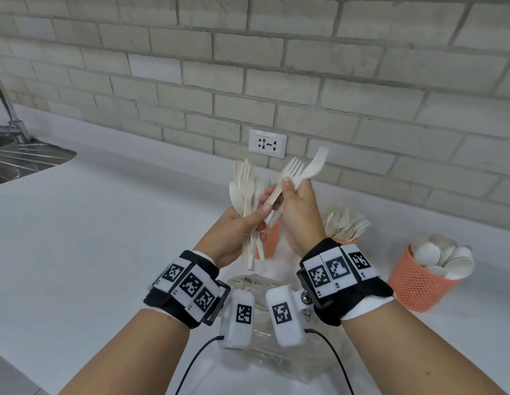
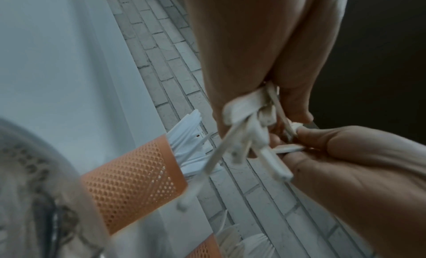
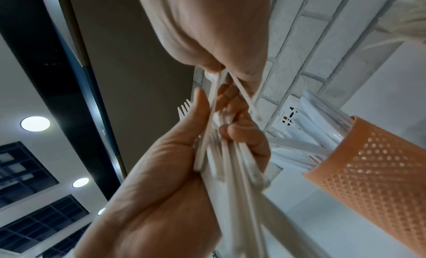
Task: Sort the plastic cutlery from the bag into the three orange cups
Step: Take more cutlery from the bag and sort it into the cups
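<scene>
Far out to the left of both hands, a steel sink [image 1: 23, 158] sits sunk into the white worktop [image 1: 105, 223]. Left hand [image 1: 233, 238] is up off the worktop, fingers curled round a mixed bundle of cutlery [image 1: 246, 192], spoons and forks fanning upward, handles poking out below the palm. Right beside it, touching that bundle, the right hand [image 1: 297, 212] pinches two pieces by their handles, a fork [image 1: 292, 169] and what looks like a knife [image 1: 315, 163], though the blade is soft in this view. Just behind the hands an orange mesh cup [image 1: 272, 238] peeks between them; the wrist views show white pieces in it, kind hard to tell. Beneath the wrists lies the clear plastic bag [image 1: 276, 346], crumpled on the worktop. To the right of the right hand, a second cup [image 1: 346, 240] bristles with forks, and further right a third cup [image 1: 419, 283] is heaped with spoons.
</scene>
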